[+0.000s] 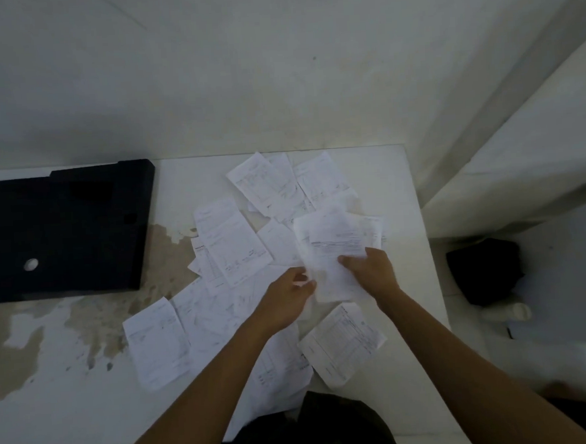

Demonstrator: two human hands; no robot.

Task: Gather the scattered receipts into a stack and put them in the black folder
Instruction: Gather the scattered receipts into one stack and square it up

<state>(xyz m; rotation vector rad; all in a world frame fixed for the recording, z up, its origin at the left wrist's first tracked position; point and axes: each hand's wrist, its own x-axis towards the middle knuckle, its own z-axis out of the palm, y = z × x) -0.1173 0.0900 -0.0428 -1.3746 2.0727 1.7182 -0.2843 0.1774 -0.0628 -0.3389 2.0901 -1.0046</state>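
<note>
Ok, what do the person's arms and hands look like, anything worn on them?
The left hand and right hand are bare: no gloves, rings or watch visible. The left forearm and right forearm are bare too, no sleeves in view. A dark garment shows at the bottom edge between them.

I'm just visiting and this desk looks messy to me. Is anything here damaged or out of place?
Yes. The table has its white coating worn off beside the folder, leaving brown patches. The receipts lie scattered and overlapping at all angles; the left hand and right hand hold some.
</note>
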